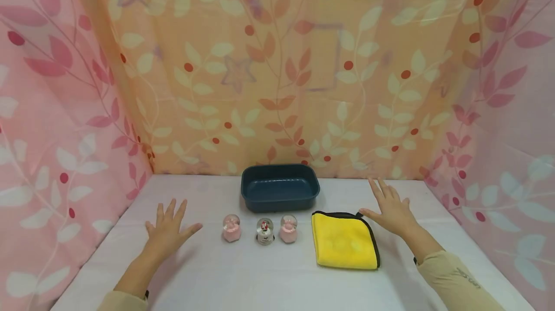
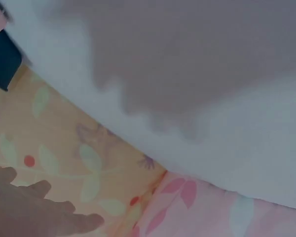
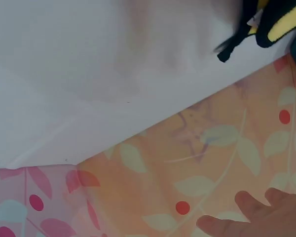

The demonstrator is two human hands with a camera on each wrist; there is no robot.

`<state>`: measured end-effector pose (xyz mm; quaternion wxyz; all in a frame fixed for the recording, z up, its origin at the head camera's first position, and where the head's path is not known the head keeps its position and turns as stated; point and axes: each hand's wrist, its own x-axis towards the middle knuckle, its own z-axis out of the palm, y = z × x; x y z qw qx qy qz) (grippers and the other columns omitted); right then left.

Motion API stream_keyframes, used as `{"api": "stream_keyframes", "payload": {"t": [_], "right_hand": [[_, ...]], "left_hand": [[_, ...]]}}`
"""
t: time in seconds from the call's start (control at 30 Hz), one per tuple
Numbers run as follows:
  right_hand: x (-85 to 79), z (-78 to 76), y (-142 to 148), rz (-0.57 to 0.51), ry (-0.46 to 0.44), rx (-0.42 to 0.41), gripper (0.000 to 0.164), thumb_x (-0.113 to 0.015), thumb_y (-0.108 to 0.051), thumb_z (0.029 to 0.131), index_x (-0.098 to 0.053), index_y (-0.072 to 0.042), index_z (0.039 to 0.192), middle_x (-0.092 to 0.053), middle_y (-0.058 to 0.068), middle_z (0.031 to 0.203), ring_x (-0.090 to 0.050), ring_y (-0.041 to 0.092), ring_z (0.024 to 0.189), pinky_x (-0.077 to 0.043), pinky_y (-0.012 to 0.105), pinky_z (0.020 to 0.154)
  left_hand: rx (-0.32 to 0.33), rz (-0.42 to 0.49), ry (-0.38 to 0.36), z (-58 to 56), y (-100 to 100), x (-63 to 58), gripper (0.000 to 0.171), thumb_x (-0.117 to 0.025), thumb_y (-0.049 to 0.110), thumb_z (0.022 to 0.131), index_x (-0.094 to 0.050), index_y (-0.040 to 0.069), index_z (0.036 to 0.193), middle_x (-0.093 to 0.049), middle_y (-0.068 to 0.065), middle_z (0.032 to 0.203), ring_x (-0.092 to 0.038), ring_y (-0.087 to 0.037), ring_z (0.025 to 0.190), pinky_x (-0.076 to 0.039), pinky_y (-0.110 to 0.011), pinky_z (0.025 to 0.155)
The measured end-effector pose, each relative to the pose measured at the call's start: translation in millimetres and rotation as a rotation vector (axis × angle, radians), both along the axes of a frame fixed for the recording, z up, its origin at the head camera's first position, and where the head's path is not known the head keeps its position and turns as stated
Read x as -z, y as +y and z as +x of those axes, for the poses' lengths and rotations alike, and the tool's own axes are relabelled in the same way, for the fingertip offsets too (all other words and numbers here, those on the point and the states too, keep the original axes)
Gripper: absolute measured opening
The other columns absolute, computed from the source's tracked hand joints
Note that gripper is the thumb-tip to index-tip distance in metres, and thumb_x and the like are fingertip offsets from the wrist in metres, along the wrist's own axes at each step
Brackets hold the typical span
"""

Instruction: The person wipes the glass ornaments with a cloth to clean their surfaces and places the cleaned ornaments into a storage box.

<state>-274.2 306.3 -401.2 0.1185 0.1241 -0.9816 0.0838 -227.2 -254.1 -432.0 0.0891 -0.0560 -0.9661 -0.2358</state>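
My left hand [image 1: 166,230], fingers spread, hovers over the left side of the white table and holds nothing. On the right, my right hand [image 1: 390,211] is spread as well, its thumb overlapping the top corner of a folded yellow cloth [image 1: 345,242] with black edging in the head view. Between the hands stand three small snow globes in a row: a pink-based one [image 1: 231,228], a clear one with a red figure inside [image 1: 265,232], and another pink-based one [image 1: 288,229]. Behind them is a dark blue rectangular basin [image 1: 280,188].
Patterned curtains enclose the table, an orange-yellow curtain [image 1: 277,84] along the back and pink ones at both sides. The white tabletop [image 1: 243,282] extends toward me. A black loop [image 3: 227,52] sticks out from the cloth's edge in the right wrist view.
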Motion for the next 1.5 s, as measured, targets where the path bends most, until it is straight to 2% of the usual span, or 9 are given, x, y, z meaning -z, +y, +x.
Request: {"api": "stream_keyframes", "payload": {"t": [0.27,0.47,0.6,0.77,0.93,1.07,1.27,1.4,1.5], "right_hand": [[9.4,6.4,3.4,-0.057,0.045,-0.052,0.091,-0.068,-0.043,0.089,-0.016,-0.006,0.154,-0.028,0.029,0.148,-0.035,0.053,0.127,-0.03,0.078,0.087],[19.7,12.2,5.6,-0.224,-0.022,-0.092,0.094,-0.072,-0.04,0.087,-0.017,-0.004,0.154,-0.029,0.032,0.146,-0.032,0.054,0.128,-0.031,0.072,0.093],[25.2,13.9,6.0,-0.313,-0.058,-0.113,0.093,-0.075,-0.033,0.085,-0.019,-0.002,0.153,-0.029,0.032,0.145,-0.031,0.052,0.129,-0.029,0.07,0.097],[30.2,15.7,4.5,-0.414,-0.139,-0.113,0.089,-0.075,-0.027,0.086,-0.021,-0.004,0.153,-0.034,0.031,0.14,-0.042,0.049,0.119,-0.039,0.066,0.091],[35.7,16.4,4.8,-0.471,-0.245,-0.12,0.086,-0.075,-0.025,0.086,-0.024,-0.006,0.152,-0.04,0.031,0.13,-0.051,0.04,0.105,-0.049,0.055,0.083],[36.7,19.2,4.7,-0.506,-0.348,-0.14,0.088,-0.076,-0.025,0.085,-0.024,-0.003,0.152,-0.042,0.03,0.122,-0.055,0.034,0.097,-0.05,0.046,0.079],[39.9,21.2,4.4,-0.518,-0.521,-0.08,0.092,-0.078,-0.032,0.083,-0.024,-0.006,0.153,-0.046,0.019,0.113,-0.051,0.026,0.088,-0.047,0.037,0.073],[44.1,19.8,6.4,-0.516,-0.586,-0.086,0.091,-0.077,-0.033,0.084,-0.024,-0.005,0.152,-0.048,0.025,0.121,-0.054,0.031,0.096,-0.049,0.046,0.08],[46.3,19.0,6.3,-0.565,-0.607,-0.098,0.086,-0.076,-0.031,0.085,-0.028,-0.002,0.151,-0.038,0.035,0.138,-0.05,0.045,0.112,-0.043,0.058,0.092]], "left_hand": [[0.103,0.135,-0.007,1.0,17.7,11.5,0.086,-0.069,0.04,0.088,-0.028,-0.008,0.146,-0.025,-0.036,0.148,-0.009,-0.062,0.134,-0.013,-0.079,0.095],[0.132,0.306,-0.194,1.4,34.7,14.4,0.09,-0.073,0.031,0.087,-0.02,-0.008,0.148,-0.02,-0.036,0.149,-0.008,-0.058,0.137,-0.01,-0.073,0.102],[0.13,0.355,-0.227,0.8,42.6,15.8,0.091,-0.074,0.029,0.087,-0.018,-0.009,0.149,-0.023,-0.038,0.147,-0.018,-0.055,0.136,-0.02,-0.067,0.104],[0.121,0.352,-0.204,1.5,47.3,16.1,0.09,-0.074,0.029,0.087,-0.02,-0.01,0.147,-0.029,-0.036,0.146,-0.025,-0.054,0.134,-0.025,-0.065,0.104],[0.11,0.333,-0.196,3.1,46.8,16.9,0.088,-0.073,0.03,0.088,-0.021,-0.011,0.146,-0.032,-0.037,0.144,-0.028,-0.054,0.133,-0.027,-0.065,0.103],[0.105,0.345,-0.197,3.9,45.5,16.0,0.086,-0.072,0.028,0.089,-0.022,-0.012,0.146,-0.033,-0.037,0.143,-0.029,-0.054,0.132,-0.027,-0.064,0.103],[0.096,0.375,-0.218,4.7,44.9,13.7,0.084,-0.071,0.027,0.09,-0.022,-0.011,0.147,-0.033,-0.036,0.143,-0.028,-0.054,0.133,-0.026,-0.064,0.104],[0.084,0.379,-0.23,5.6,44.5,13.5,0.084,-0.07,0.029,0.09,-0.022,-0.012,0.146,-0.032,-0.037,0.143,-0.027,-0.054,0.133,-0.025,-0.065,0.104],[0.082,0.389,-0.232,6.0,44.2,13.9,0.084,-0.07,0.028,0.09,-0.023,-0.013,0.146,-0.032,-0.038,0.143,-0.026,-0.054,0.133,-0.024,-0.064,0.105]]}}
